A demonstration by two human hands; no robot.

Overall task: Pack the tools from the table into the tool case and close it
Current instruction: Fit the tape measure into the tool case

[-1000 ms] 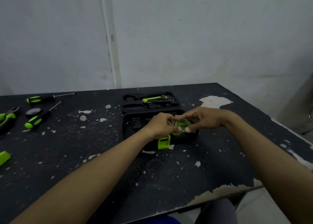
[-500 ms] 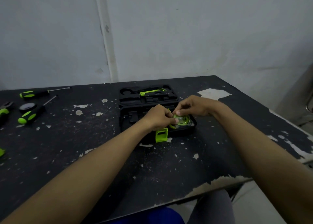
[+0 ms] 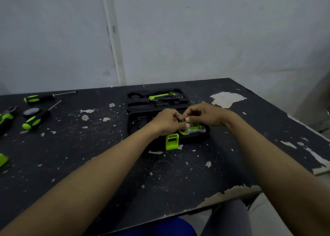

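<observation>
The desk (image 3: 107, 155) is black with chipped paint and fills the lower half of the frame. The tool case (image 3: 142, 105) lies open at the centre of the desk, just above the middle of the frame. Its far half carries a green tool (image 3: 160, 95) seated in a moulded slot. Its near half is partly covered by your hands.

Your left hand (image 3: 167, 122) and your right hand (image 3: 205, 115) meet over the near half of the case, right of its centre. The fingers of both hands are curled and pinch the top of the tape measure (image 3: 193, 127). The tape measure is green and clear, and sits in the right part of the near half. Whether it is fully seated in its recess cannot be told.

At the upper left of the desk, well apart from the case, lie the loose tools:
- One screwdriver (image 3: 38, 98) lies farthest back.
- A second screwdriver (image 3: 35, 120) lies nearer, at a slant.
- A roll of black tape (image 3: 31, 111) lies between the two, touching the second one.
- Pliers (image 3: 6, 118) lie at the left edge of the frame.

A green latch (image 3: 172, 141) hangs at the near edge of the case, below your left hand. A small green part (image 3: 2, 160) lies at the left edge of the frame, cut off by the border.
</observation>
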